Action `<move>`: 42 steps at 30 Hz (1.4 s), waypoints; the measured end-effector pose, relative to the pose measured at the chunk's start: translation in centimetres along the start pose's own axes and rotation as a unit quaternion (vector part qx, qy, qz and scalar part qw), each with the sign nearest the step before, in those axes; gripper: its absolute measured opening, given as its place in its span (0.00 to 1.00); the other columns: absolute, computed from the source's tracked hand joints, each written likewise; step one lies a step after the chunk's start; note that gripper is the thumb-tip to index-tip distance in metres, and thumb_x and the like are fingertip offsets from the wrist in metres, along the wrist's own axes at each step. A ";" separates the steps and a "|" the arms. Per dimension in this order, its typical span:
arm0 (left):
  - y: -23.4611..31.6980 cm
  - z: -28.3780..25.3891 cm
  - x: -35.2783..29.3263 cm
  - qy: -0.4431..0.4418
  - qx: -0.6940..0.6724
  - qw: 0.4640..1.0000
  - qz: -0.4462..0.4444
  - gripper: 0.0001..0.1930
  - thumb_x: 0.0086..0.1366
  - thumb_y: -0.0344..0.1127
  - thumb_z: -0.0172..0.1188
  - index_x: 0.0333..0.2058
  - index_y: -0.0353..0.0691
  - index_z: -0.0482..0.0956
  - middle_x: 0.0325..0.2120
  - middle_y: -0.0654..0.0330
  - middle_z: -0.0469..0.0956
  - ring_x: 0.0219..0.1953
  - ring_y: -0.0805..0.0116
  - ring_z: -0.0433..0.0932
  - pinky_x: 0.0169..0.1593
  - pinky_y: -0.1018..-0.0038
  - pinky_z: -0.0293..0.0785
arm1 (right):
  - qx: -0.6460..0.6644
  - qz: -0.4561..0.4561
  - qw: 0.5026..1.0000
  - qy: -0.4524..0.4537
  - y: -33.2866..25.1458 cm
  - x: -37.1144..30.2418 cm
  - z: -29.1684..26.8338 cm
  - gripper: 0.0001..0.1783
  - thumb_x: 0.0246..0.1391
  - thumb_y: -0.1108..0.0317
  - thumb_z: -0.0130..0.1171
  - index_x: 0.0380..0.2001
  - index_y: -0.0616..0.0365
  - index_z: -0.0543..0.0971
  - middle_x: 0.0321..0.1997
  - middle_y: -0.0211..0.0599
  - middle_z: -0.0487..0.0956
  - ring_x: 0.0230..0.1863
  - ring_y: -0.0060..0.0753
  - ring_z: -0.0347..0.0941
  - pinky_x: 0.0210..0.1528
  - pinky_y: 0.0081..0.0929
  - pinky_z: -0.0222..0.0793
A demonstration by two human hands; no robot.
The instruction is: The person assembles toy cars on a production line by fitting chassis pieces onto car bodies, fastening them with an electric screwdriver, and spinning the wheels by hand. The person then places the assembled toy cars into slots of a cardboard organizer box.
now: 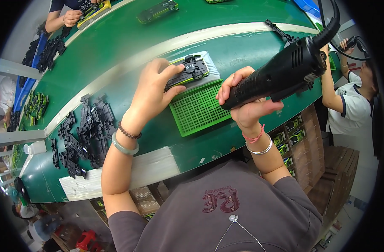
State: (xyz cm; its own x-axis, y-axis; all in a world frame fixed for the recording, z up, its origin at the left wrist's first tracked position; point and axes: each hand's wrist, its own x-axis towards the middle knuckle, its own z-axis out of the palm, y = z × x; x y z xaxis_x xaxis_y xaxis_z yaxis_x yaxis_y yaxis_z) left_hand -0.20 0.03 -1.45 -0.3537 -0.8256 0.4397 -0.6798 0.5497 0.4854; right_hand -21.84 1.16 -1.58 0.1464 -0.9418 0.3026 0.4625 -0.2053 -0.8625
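My left hand [152, 86] grips an upside-down toy car [188, 71], thumb and fingers on its black underside and yellow-green edge. The car's wheels face up, and it lies on a pale cloth-like pad [211, 67]. My right hand [242, 98] is wrapped round a black corded power tool, apparently an electric screwdriver [280, 69]. Its cable rises from the upper end; its working tip does not show. Just below the pad sits a green perforated basket [198, 110], between my two hands.
Black plastic chassis parts [91, 130] are heaped left of my left forearm. Another toy car [158, 11] lies on the green table [129, 35] farther off. Co-workers are at the far left and right; the one at right [351, 101] holds a dark tool. Wooden crates [311, 147] with cars stand below.
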 end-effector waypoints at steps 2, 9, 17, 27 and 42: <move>0.0 0.1 -0.1 0.001 0.000 1.000 -0.001 0.22 0.47 0.33 0.67 0.42 0.42 0.74 0.37 0.50 0.70 0.41 0.50 0.69 0.43 0.62 0.67 | -0.004 0.003 1.000 0.005 0.2 0.0 -0.2 0.57 0.21 0.10 0.23 0.30 0.58 0.62 0.18 0.37 0.68 0.17 0.27 0.65 0.21 0.24 0.66; -0.1 0.1 0.0 -0.006 0.003 1.000 -0.010 0.22 0.47 0.33 0.67 0.43 0.41 0.74 0.37 0.49 0.70 0.41 0.50 0.69 0.43 0.62 0.67 | -0.079 0.006 0.997 0.009 0.3 -0.4 0.8 0.56 0.23 0.10 0.27 0.30 0.59 0.63 0.17 0.37 0.68 0.17 0.27 0.66 0.21 0.23 0.66; -0.2 0.0 0.0 0.000 -0.005 1.000 -0.008 0.22 0.47 0.34 0.68 0.43 0.42 0.75 0.38 0.49 0.70 0.41 0.50 0.69 0.44 0.63 0.67 | -0.074 0.020 0.997 0.004 -0.3 0.2 1.1 0.57 0.23 0.10 0.28 0.29 0.60 0.64 0.17 0.37 0.68 0.17 0.27 0.66 0.20 0.23 0.66; 0.0 -0.3 -0.3 -0.017 -0.002 0.999 -0.028 0.22 0.48 0.34 0.67 0.45 0.42 0.76 0.41 0.50 0.69 0.45 0.53 0.68 0.48 0.65 0.67 | -0.042 -0.105 0.993 -0.043 -3.4 8.3 3.1 0.56 0.26 0.11 0.24 0.30 0.59 0.67 0.16 0.37 0.70 0.17 0.32 0.68 0.23 0.28 0.67; 0.0 -0.1 -0.3 -0.011 0.011 1.000 -0.024 0.22 0.48 0.35 0.67 0.44 0.46 0.76 0.40 0.51 0.69 0.41 0.52 0.69 0.47 0.63 0.67 | -0.104 -0.080 0.990 -0.053 0.6 9.9 2.7 0.51 0.34 0.15 0.31 0.28 0.58 0.68 0.15 0.37 0.70 0.17 0.29 0.68 0.20 0.23 0.65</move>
State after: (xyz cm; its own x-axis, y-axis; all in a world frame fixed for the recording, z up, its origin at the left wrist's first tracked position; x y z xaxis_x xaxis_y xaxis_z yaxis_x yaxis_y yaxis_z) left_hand 0.04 0.31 -1.52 -0.3353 -0.8534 0.3991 -0.7105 0.5072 0.4878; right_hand -17.77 -7.61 2.04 0.1827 -0.8620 0.4728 0.2985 -0.4095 -0.8621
